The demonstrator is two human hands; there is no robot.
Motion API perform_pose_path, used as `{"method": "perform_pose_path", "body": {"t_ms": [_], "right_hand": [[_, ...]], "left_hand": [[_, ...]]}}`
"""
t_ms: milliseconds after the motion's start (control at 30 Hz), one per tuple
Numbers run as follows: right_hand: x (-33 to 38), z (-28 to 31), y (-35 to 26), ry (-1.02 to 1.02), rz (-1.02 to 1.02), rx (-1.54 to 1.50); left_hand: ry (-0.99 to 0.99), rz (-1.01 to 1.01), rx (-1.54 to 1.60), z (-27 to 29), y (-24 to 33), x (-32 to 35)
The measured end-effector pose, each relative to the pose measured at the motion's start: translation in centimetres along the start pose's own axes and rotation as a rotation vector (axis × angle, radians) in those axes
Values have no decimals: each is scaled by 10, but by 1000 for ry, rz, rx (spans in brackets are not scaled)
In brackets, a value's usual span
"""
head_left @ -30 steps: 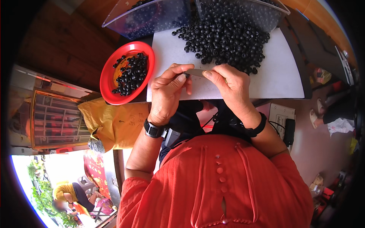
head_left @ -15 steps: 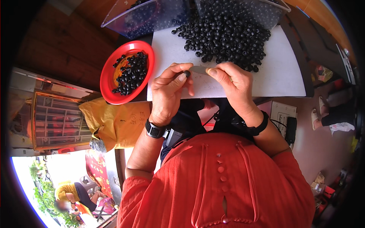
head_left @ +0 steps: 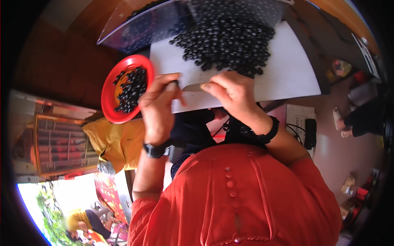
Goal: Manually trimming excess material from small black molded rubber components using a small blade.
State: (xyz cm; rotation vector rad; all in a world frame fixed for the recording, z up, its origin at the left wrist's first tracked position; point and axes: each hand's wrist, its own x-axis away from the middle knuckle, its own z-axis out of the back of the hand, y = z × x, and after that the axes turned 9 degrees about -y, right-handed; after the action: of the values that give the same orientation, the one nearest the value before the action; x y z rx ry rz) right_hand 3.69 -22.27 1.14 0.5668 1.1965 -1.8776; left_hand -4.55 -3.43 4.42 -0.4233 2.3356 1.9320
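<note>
My left hand pinches a small round black piece between thumb and fingertips, close to the right rim of a red plate. That plate holds many similar black pieces. From my right hand a short, thin knife blade sticks out to the left; its tip lies just short of the piece. The knife's handle is hidden inside the fist. Beyond my hands, a large heap of round black pieces spreads over a white tabletop. Motion slightly blurs both hands.
Clear plastic bins stand at the far side, with more black pieces in them. A yellow bag hangs below the plate. At right is a white box near a person's legs. Another person is at lower left.
The whole view has shifted. My left hand has moved left toward the red plate with the black piece, and a little more space shows between that piece and the knife.
</note>
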Motion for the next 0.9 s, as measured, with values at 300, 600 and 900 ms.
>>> {"method": "perform_pose_path", "body": {"t_ms": [300, 600, 900], "right_hand": [[2, 6, 0, 73, 41, -169], [-4, 74, -5, 170, -204, -132], [6, 169, 71, -296, -430, 868]], "left_hand": [[252, -291, -1451, 90, 18, -12], [-263, -285, -974, -51, -22, -16], [-363, -438, -1106, -87, -43, -23]]}}
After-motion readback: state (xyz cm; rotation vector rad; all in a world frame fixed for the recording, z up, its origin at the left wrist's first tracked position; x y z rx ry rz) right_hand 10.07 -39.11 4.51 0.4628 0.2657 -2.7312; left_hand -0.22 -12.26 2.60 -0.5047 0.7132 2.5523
